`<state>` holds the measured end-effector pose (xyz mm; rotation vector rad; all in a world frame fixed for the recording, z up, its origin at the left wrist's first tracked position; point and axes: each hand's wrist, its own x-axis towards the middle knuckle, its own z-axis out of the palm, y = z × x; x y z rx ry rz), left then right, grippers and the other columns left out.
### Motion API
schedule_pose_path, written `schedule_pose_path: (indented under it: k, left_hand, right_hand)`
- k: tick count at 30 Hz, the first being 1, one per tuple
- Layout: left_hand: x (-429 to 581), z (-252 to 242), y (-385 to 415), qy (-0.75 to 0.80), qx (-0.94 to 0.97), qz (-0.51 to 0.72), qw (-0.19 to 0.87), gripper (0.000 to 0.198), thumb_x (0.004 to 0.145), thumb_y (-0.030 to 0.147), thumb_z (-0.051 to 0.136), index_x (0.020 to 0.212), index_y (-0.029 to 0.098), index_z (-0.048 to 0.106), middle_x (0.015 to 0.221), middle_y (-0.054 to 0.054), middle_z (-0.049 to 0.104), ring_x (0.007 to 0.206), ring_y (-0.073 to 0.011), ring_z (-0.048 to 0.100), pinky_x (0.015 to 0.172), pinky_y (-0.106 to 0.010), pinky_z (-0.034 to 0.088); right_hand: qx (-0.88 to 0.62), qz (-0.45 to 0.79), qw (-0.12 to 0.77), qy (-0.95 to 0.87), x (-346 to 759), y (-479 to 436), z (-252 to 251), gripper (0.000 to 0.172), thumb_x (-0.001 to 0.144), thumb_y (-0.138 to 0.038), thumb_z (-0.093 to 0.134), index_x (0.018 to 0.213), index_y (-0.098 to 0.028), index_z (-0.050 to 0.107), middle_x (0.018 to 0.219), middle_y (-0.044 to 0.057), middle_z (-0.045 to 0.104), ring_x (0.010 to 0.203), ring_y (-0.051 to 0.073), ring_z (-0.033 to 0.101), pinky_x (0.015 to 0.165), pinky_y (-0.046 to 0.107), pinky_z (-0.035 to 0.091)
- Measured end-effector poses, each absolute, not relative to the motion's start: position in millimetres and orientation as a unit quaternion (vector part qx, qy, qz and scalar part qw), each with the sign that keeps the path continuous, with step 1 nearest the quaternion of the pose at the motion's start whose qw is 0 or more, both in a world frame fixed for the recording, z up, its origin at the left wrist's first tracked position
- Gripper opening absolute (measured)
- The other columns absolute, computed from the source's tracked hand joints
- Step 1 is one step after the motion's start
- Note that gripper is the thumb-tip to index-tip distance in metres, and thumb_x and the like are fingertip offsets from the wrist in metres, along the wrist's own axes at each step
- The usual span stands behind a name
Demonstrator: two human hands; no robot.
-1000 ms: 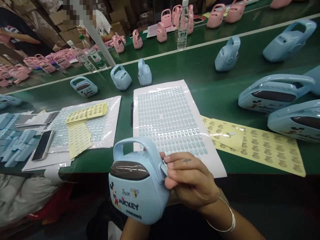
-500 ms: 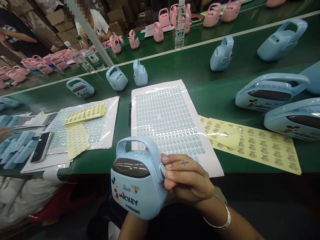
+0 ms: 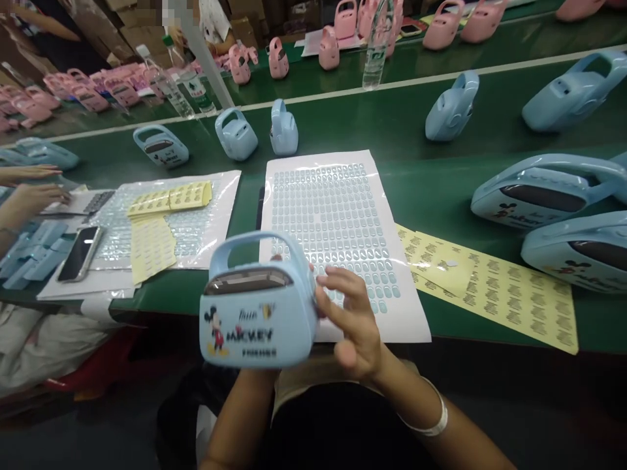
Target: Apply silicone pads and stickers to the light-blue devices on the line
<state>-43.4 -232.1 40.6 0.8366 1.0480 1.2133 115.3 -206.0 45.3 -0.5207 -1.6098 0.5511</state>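
A light-blue handled device [image 3: 257, 323], printed with Mickey and fitted with a dark glossy window, is held up above the table's front edge. My left hand [image 3: 263, 375] grips it from behind and below, mostly hidden by its body. Beside its right side is my right hand [image 3: 355, 320], fingers spread and slightly bent, with nothing seen in them. The fingertips are close to the device's side; I cannot tell if they touch. Behind it lies a white sheet [image 3: 414, 320] carrying rows of small pale-blue oval stickers.
Yellow label sheets [image 3: 494, 290] lie at right, beside more blue devices [image 3: 536, 189]. At left are a phone [image 3: 80, 254], a yellow sticker sheet [image 3: 151, 248] and another person's hands [image 3: 32, 199]. A bottle [image 3: 376, 55] and pink devices [image 3: 441, 26] stand farther back.
My right hand's fingers have come off the device's side and spread apart. The device has turned to face the camera more squarely and sits higher. Another person's hands reach further in at left.
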Motion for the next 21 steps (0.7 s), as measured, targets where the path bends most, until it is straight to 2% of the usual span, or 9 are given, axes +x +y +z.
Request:
schedule_pose_path:
  k: [2,4,7,9,11,14,17,21]
  left_hand:
    - [-44,46,-223,0.41,0.312,0.6,0.612,0.074,0.064,0.083,0.036,0.128,0.045,0.038,0.136,-0.002,0.045,0.106,-0.0338,0.058,0.055,-0.038,0.053]
    - [-48,55,-216,0.388,0.292,0.667,0.565,0.082,0.057,0.081,0.049,0.128,0.039,0.039,0.136,-0.007,0.045,0.11,-0.0353,0.055,0.059,-0.04,0.055]
    - [-58,67,-211,0.39,0.301,0.736,0.464,0.082,0.057,0.078,0.051,0.124,0.031,0.046,0.13,-0.011,0.05,0.116,-0.0358,0.049,0.073,-0.044,0.055]
    - [-63,71,-212,0.395,0.302,0.759,0.42,0.072,0.06,0.072,0.052,0.119,0.03,0.051,0.125,-0.009,0.054,0.116,-0.035,0.05,0.077,-0.045,0.054]
    - [-67,70,-214,0.413,0.292,0.763,0.402,0.063,0.062,0.064,0.055,0.114,0.029,0.054,0.119,-0.009,0.058,0.115,-0.0344,0.051,0.076,-0.043,0.054]
    - [-69,64,-218,0.432,0.276,0.764,0.391,0.059,0.062,0.06,0.055,0.11,0.027,0.057,0.112,-0.009,0.062,0.114,-0.0343,0.051,0.071,-0.041,0.055]
    - [-69,60,-219,0.431,0.27,0.767,0.391,0.057,0.062,0.057,0.057,0.111,0.027,0.056,0.111,-0.009,0.062,0.113,-0.0337,0.052,0.072,-0.041,0.055]
    - [-65,62,-219,0.422,0.276,0.767,0.396,0.062,0.061,0.055,0.06,0.117,0.029,0.053,0.116,-0.008,0.06,0.115,-0.0354,0.051,0.08,-0.047,0.053]
  right_hand:
    - [-0.268,0.304,0.608,-0.683,112,-207,35,0.046,0.096,-0.046,0.025,0.126,-0.022,0.049,0.111,0.01,0.053,0.103,0.021,0.056,0.083,0.043,0.053]
    - [-0.293,0.327,0.575,-0.69,104,-211,21,0.033,0.096,-0.035,0.035,0.121,-0.019,0.049,0.102,0.009,0.057,0.093,0.018,0.06,0.077,0.038,0.055]
    - [-0.229,0.229,0.48,-0.815,85,-221,0,0.012,0.089,-0.016,0.049,0.097,-0.015,0.058,0.09,0.007,0.064,0.093,0.019,0.062,0.077,0.034,0.055]
    - [-0.188,0.151,0.407,-0.881,72,-226,-9,0.008,0.087,-0.015,0.052,0.089,-0.013,0.06,0.091,0.009,0.065,0.098,0.022,0.061,0.08,0.036,0.054]
    - [-0.196,0.109,0.349,-0.91,64,-228,-14,0.009,0.085,-0.017,0.056,0.088,-0.01,0.06,0.094,0.013,0.065,0.098,0.026,0.06,0.081,0.039,0.053]
    - [-0.226,0.08,0.304,-0.922,60,-226,-14,0.008,0.084,-0.014,0.054,0.08,-0.011,0.06,0.089,0.012,0.064,0.084,0.023,0.061,0.071,0.036,0.053]
    - [-0.219,0.054,0.303,-0.926,59,-224,-16,0.022,0.087,-0.008,0.047,0.069,-0.015,0.057,0.079,0.008,0.062,0.073,0.019,0.059,0.064,0.032,0.052]
    - [-0.204,0.088,0.352,-0.909,59,-222,-16,0.026,0.089,-0.011,0.046,0.066,-0.014,0.057,0.071,0.007,0.062,0.074,0.019,0.06,0.063,0.031,0.053]
